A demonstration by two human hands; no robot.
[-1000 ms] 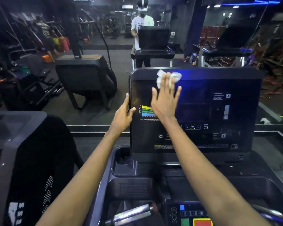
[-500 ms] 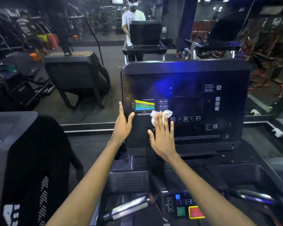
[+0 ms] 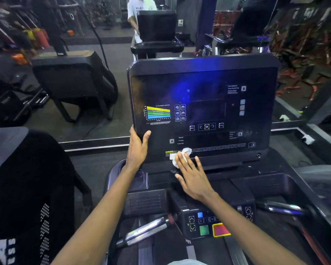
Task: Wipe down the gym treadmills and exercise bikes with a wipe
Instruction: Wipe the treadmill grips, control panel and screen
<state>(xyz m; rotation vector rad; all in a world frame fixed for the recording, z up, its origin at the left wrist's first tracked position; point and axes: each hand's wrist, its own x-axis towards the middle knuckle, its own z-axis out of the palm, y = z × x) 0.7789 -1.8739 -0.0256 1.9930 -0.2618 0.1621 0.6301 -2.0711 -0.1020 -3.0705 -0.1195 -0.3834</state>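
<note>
**Lower centre:** the right hand (image 3: 193,178) covered part of the wipe (image 3: 181,153), so we could not trace its outline. The fingers of the left hand (image 3: 137,148) lay mostly hidden behind the left edge of the console (image 3: 203,77). We could not read the fine print (image 3: 218,146) along the panel's foot.

**Top edge:** it cut off the head of the reflected person (image 3: 139,14).

**Lower edge:** it cut the left forearm (image 3: 96,217) and the right forearm (image 3: 246,226).

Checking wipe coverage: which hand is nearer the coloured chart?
Left. The left hand grips the console edge just below the coloured chart; the right hand presses the wipe farther down-right.
</note>
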